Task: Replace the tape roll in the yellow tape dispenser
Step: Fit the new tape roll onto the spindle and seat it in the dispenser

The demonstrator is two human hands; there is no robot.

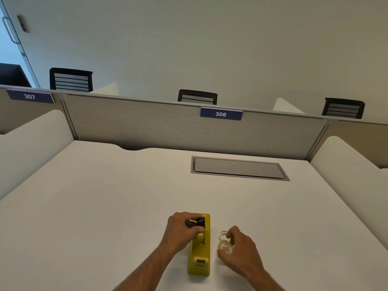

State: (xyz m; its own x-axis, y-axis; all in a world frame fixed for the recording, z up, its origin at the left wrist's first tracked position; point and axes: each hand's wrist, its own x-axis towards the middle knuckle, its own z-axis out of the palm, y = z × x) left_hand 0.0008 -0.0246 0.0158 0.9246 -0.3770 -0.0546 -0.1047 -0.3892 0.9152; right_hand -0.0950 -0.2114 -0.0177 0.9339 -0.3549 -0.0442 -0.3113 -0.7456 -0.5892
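Dispenser (199, 254) spindle (198, 222) in left hand (182, 229)

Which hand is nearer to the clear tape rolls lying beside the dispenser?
Right. The right hand curls around the clear tape rolls, its fingers at them. The left hand is across the yellow dispenser, holding a black spindle.

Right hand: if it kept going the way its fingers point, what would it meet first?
Likely the tape rolls just left of the right hand; its fingertips already look at or on them, with the dispenser beyond.

Tape rolls (225, 242) right of dispenser (199, 257), on desk (105, 206).
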